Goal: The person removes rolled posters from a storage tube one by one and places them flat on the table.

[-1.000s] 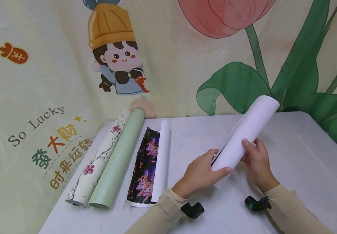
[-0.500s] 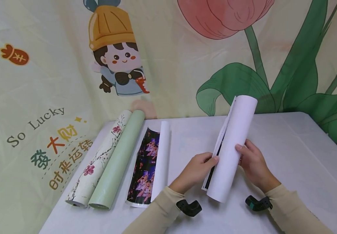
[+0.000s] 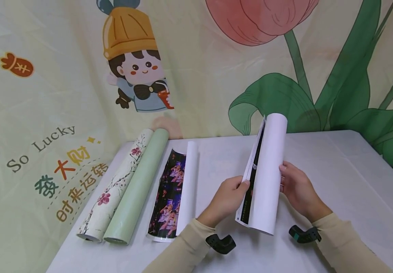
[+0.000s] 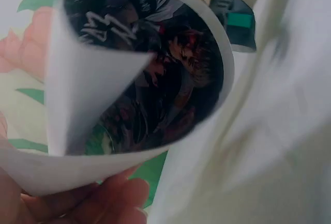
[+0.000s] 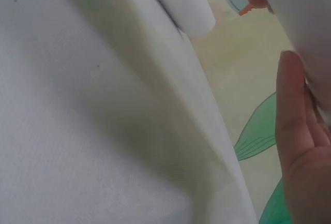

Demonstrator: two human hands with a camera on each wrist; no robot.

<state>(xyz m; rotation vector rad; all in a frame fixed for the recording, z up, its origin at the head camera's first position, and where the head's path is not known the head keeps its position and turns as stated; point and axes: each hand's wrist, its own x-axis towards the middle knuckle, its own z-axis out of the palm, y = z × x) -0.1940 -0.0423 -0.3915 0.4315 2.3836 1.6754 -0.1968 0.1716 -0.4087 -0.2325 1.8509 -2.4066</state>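
Note:
A rolled poster [image 3: 269, 170], white outside with a dark printed inside, stands tilted up over the table between both hands. My left hand [image 3: 225, 197] pinches its loose left edge, thumb in front. Seen in the left wrist view, the open end of the poster [image 4: 170, 79] shows a dark picture with white lettering, and the left fingers [image 4: 121, 195] curl under the paper edge. My right hand [image 3: 300, 189] rests against the roll's right side. From the right wrist view, that hand's thumb [image 5: 290, 100] lies straight along the white paper.
Left of the hands, a partly unrolled photo poster [image 3: 169, 197] lies on the white-covered table [image 3: 350, 189]. Beyond it are a pale green roll [image 3: 136, 185] and a white roll with pink blossoms [image 3: 114, 185]. A printed cloth backdrop [image 3: 196, 68] hangs behind the table.
The roll has swung left and closer to upright. My left hand has moved from its lower end to its loose left edge, where a dark gap widened. The right thumb slid to the roll's side.

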